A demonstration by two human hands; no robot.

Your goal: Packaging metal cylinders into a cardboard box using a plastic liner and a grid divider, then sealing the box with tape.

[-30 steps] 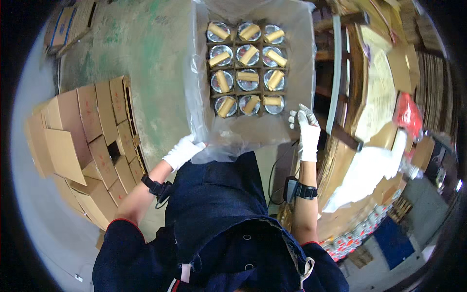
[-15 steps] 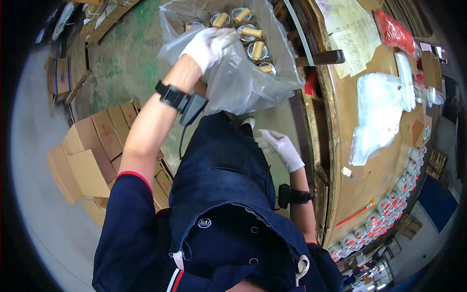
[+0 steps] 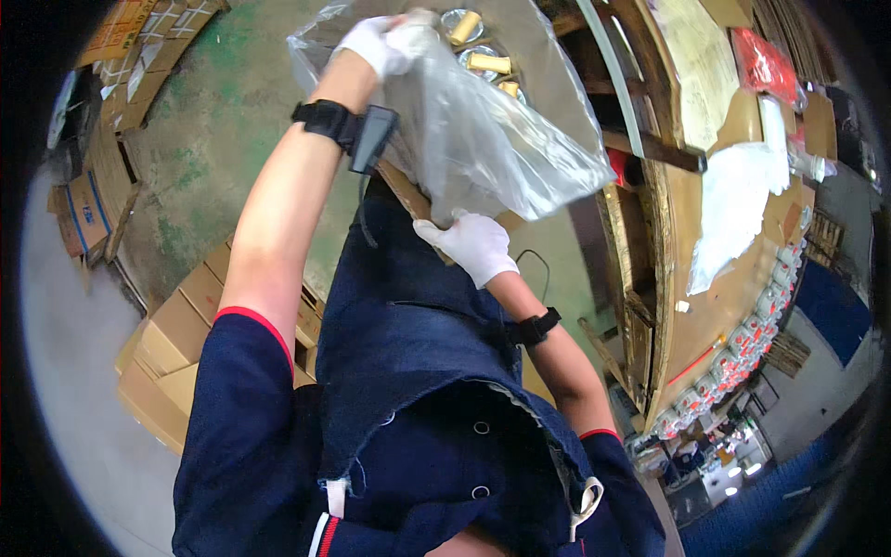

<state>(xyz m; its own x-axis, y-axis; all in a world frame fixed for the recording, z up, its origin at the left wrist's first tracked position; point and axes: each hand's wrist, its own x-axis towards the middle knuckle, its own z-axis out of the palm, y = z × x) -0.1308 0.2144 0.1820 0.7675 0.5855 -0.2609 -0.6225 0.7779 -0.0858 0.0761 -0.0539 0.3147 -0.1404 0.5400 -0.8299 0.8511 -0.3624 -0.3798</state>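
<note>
A clear plastic bag (image 3: 464, 139) lines a cardboard carton (image 3: 401, 190) at the far middle. Inside stand several round metal pieces with tan cylinders (image 3: 489, 63) on top; the film hides part of them. My left hand (image 3: 376, 46), in a white glove, is closed on the film at the bag's far left, its fingertips blurred. Closer to me, my right hand (image 3: 475, 249), also gloved, is at the near edge of carton and bag. Its fingers are bent against the gathered film, and the thumb points left along the carton's edge.
At right, a wooden workbench (image 3: 687, 343) holds plastic bags (image 3: 738, 213), a red packet (image 3: 766, 65) and rows of red-and-silver pieces (image 3: 742, 339). A dark bar (image 3: 654, 148) juts from its edge toward the carton. Cardboard boxes (image 3: 172, 348) stand at left on the floor.
My right hand has risen from beside my leg, moving left and away to the near edge of the bag. The left hand has shifted slightly farther away with the film, covering more metal pieces.
</note>
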